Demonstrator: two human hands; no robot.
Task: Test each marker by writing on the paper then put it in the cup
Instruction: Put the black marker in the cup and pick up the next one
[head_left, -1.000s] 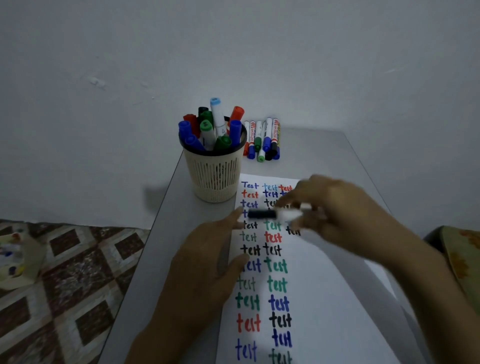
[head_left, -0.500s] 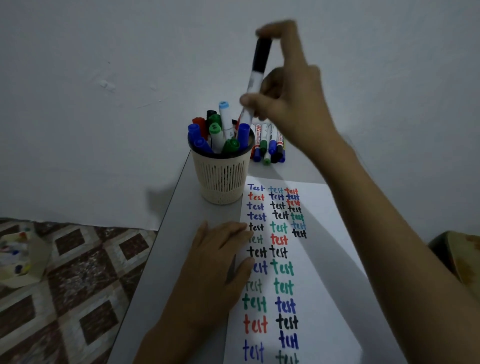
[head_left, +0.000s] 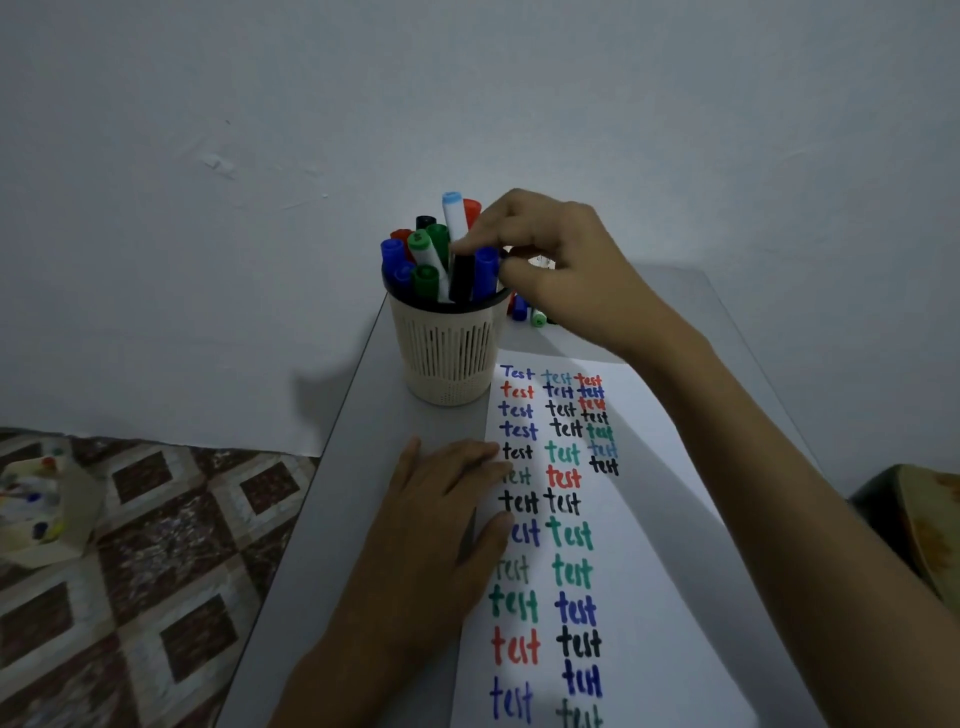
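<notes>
Black marker (head_left: 461, 278) at cup (head_left: 448, 353)

Right hand (head_left: 550, 260) pinched the marker's top inside the cup; left hand (head_left: 441, 499) lay spread flat on paper (head_left: 649, 519).

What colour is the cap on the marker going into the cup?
Black, on the marker under the right hand; head view.

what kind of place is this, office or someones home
Probably a room in a home, not an office: a small grey table against a bare wall, patterned floor tiles, and a plain pen cup beside handwritten paper.
</notes>
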